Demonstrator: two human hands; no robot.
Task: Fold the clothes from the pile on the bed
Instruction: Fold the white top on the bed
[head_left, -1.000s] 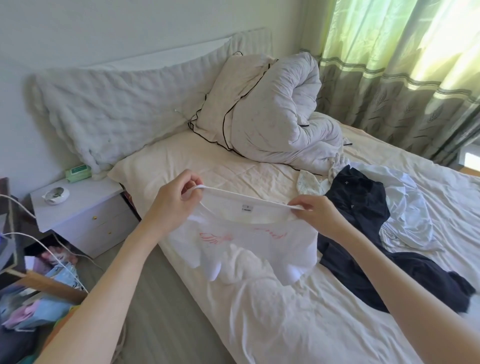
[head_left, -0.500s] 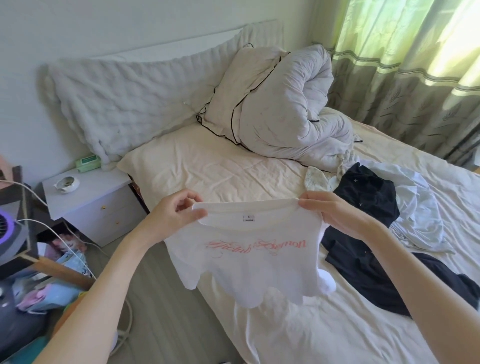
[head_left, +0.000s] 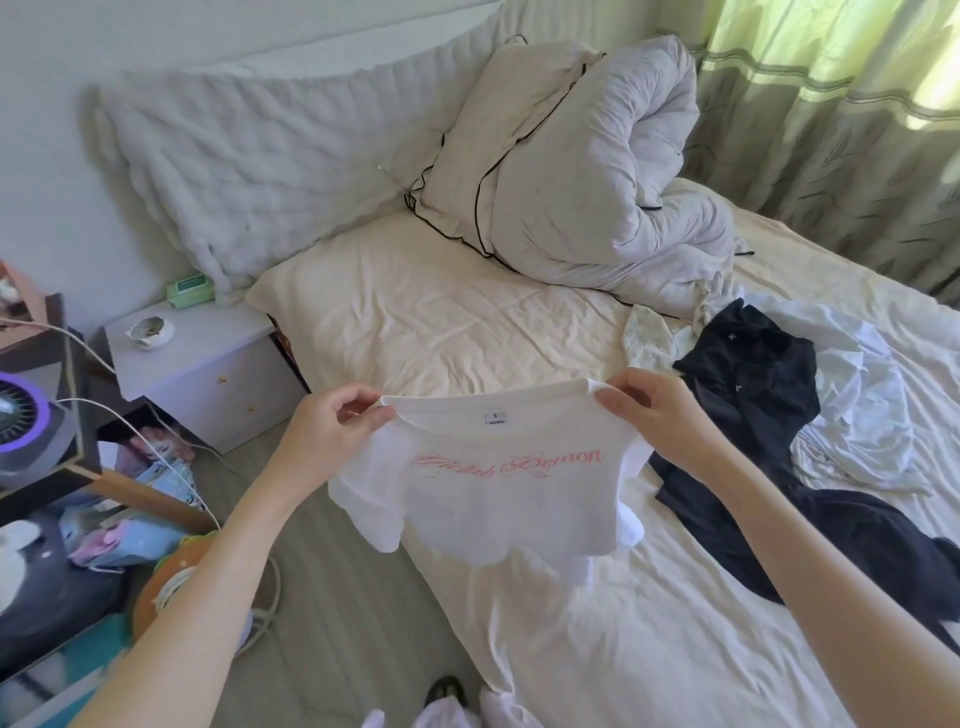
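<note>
While left hand (head_left: 332, 434) and right hand (head_left: 657, 415) pinch 1 white T-shirt (head_left: 498, 499), 1 dark garment (head_left: 753, 395) on bed (head_left: 441, 322)

You've got thin matt white cloth in the t-shirt (head_left: 498, 499), nearly see-through, with flat pink print. Bed sheet (head_left: 447, 322) is creased cream cloth. Duvet (head_left: 597, 171) is soft, rumpled fabric. Dark garment (head_left: 748, 384) is matt cloth. Nightstand (head_left: 208, 364) looks smooth and painted. Curtain (head_left: 841, 104) is sheer woven fabric.
</note>
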